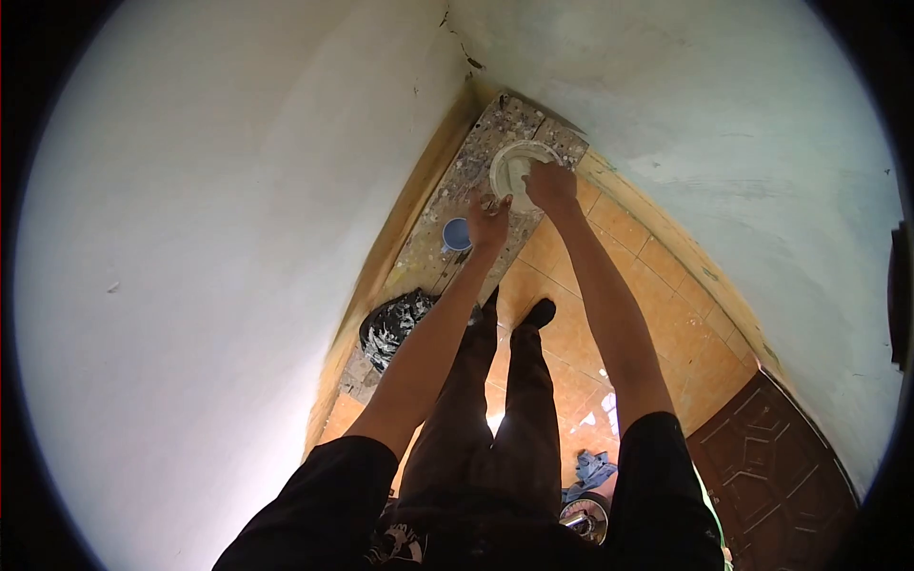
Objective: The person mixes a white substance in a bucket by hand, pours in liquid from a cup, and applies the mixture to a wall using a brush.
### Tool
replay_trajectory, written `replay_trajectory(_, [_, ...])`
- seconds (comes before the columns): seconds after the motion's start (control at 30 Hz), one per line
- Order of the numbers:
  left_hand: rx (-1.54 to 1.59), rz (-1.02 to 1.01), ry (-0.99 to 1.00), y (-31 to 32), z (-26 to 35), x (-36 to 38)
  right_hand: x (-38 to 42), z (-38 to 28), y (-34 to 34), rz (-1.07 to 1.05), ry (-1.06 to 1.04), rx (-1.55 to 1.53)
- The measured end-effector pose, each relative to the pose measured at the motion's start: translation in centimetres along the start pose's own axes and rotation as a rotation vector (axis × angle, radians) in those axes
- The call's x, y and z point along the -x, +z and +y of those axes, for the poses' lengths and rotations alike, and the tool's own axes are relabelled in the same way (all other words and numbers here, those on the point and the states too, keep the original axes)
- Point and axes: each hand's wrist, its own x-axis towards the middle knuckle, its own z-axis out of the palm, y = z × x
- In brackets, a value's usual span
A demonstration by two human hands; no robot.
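A round white tub [526,145] with pale, wet-looking material inside stands on a paint-spattered wooden plank [447,190]. My left hand [488,224] is at the tub's near left rim, with its fingers curled against the edge. Over the tub's right side, my right hand [552,187] is closed, fingers pointing down and in. Whatever it grips is hidden by the fingers. Just left of my left hand, a blue cup [457,234] sits on the plank.
Bare walls [238,190] meet in a corner beyond the plank. A black plastic bag [395,324] with white smears lies at the near left. Orange tiles [581,333] cover the floor. A blue cloth [595,468] and an open can [583,519] are near my body; a dark carved door panel [771,466] is at right.
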Motion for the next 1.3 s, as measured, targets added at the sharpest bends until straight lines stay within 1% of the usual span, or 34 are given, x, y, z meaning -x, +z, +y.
replay_trajectory(0.13, [0.023, -0.006, -0.005, -0.1, 0.6, 0.2, 3.8, 2.1, -0.7, 0.22, 0.085, -0.216])
replay_trajectory(0.23, [-0.026, 0.003, 0.016, -0.4, 1.2, 0.5, 5.8, 4.4, 0.0, 0.121, 0.182, -0.356])
replay_trajectory(0.33, [-0.066, 0.013, 0.012, -0.2, 0.9, 0.3, 7.8, 6.5, 2.2, 0.146, 0.142, -0.582])
replay_trajectory(0.4, [-0.099, 0.026, 0.01, -0.2, 0.8, 0.4, 8.7, 7.7, 6.2, 0.323, 0.061, -0.787])
replay_trajectory(0.47, [-0.147, 0.048, 0.021, -0.3, 1.3, 0.7, 11.4, 7.8, 6.2, 0.341, 0.1, -1.078])
replay_trajectory(0.53, [-0.095, 0.05, 0.052, 0.8, -1.8, -0.6, 16.5, 5.7, 1.6, 0.186, 0.262, -1.45])
replay_trajectory(0.57, [-0.067, 0.049, 0.067, 1.2, -2.8, -1.0, 18.1, 6.0, 1.0, 0.199, 0.262, -1.51])
replay_trajectory(0.63, [-0.127, -0.002, -0.02, 0.4, -0.1, -0.4, 20.6, 7.6, 0.4, 0.232, 0.263, -1.629])
replay_trajectory(0.67, [-0.161, -0.026, -0.063, 0.1, 0.9, -0.2, 21.3, 8.9, 0.5, 0.264, 0.298, -1.647])
replay_trajectory(0.77, [0.05, -0.011, 0.051, 0.6, -1.3, -1.0, 23.1, 13.4, 1.6, 0.354, 0.398, -1.683])
replay_trajectory(0.83, [-0.175, 0.024, 0.293, 0.0, -5.6, -3.4, 23.2, 16.0, 2.0, 0.419, 0.457, -1.666])
replay_trajectory(0.9, [-0.126, 0.087, 0.332, 0.3, -4.2, -2.2, 22.4, 18.6, 2.7, 0.444, 0.443, -1.64])
replay_trajectory(0.93, [0.031, 0.129, 0.247, -0.5, 0.2, 1.0, 21.8, 19.7, 3.2, 0.454, 0.437, -1.63])
replay_trajectory(0.97, [0.186, 0.17, 0.16, -1.1, 2.5, 3.6, 20.9, 20.6, 3.6, 0.427, 0.464, -1.668])
replay_trajectory(1.07, [0.059, 0.081, 0.334, -1.3, -0.2, 6.8, 17.1, 22.9, 5.2, 0.348, 0.557, -1.833])
replay_trajectory(1.13, [0.111, -0.007, 0.324, -0.9, -0.1, 10.9, 13.9, 24.7, 7.1, 0.295, 0.631, -1.993])
replay_trajectory(1.17, [0.12, -0.049, 0.316, -0.6, 0.4, 13.2, 12.4, 25.7, 7.5, 0.292, 0.649, -2.006])
replay_trajectory(1.23, [-0.044, -0.139, 0.307, -1.2, -0.2, 16.0, 10.6, 27.2, 8.0, 0.283, 0.685, -2.027])
replay_trajectory(1.27, [-0.18, -0.19, 0.307, -1.3, -3.0, 16.3, 11.0, 27.0, 7.0, 0.349, 0.67, -1.953])
replay_trajectory(1.3, [-0.228, -0.244, 0.282, -1.2, -3.4, 16.6, 11.6, 26.5, 4.5, 0.413, 0.656, -1.876])
